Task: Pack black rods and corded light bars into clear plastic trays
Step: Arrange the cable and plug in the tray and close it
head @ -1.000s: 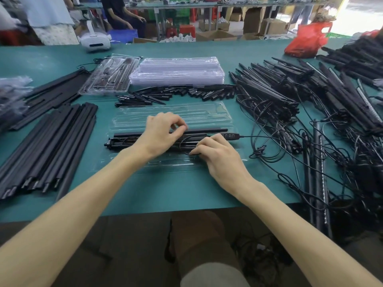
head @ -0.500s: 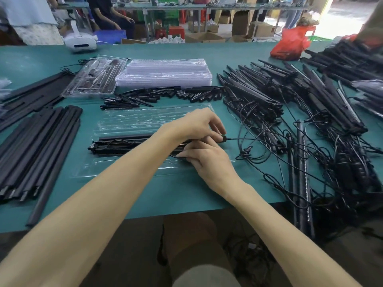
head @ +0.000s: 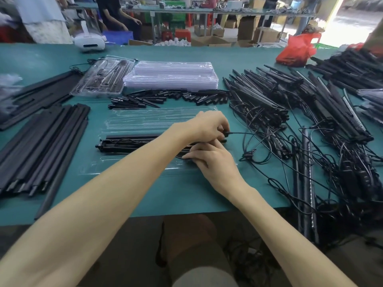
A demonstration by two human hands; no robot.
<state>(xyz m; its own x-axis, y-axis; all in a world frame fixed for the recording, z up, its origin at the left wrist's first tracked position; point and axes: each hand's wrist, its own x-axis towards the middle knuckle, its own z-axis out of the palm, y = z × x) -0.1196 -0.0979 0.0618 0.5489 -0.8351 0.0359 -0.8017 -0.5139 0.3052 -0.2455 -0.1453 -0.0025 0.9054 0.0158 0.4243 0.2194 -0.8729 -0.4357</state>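
left hand: my left hand [head: 207,125] reaches across to the right, fingers curled and closed in a pinch on the plug end of the cord [head: 240,133].
right hand: my right hand [head: 213,162] sits just nearer me than the left, almost touching it, fingers bent down over the gathered cord. whether they pinch it or only press it i cannot tell.
light bar: the light bar [head: 128,145] lies in the clear tray [head: 149,119] and runs out leftward from under both hands, long axis left to right across me.
black rod: a black rod [head: 132,137] lies parallel in the same tray, just on the far side of the bar.
cord run: from my left fingertips the cord leads off rightward, away from the tray, into the tangled light bars [head: 269,104] well right of both hands.
key relation: the loose length is all to the right of the hands, the bar's slot all to the left. the left hand has the free end, so i judge it is the one to bring the cord back along the bar's axis while the right pins the loops.
step: i judge i am tucking the cord in beside the bar. the tray is not yet closed, its far half lying bare beyond my left hand.
risk: the cord may snag in the tangle on the right and drag the bar out of its slot.
spare rods: the loose rods [head: 41,141] lie well left of my left forearm.
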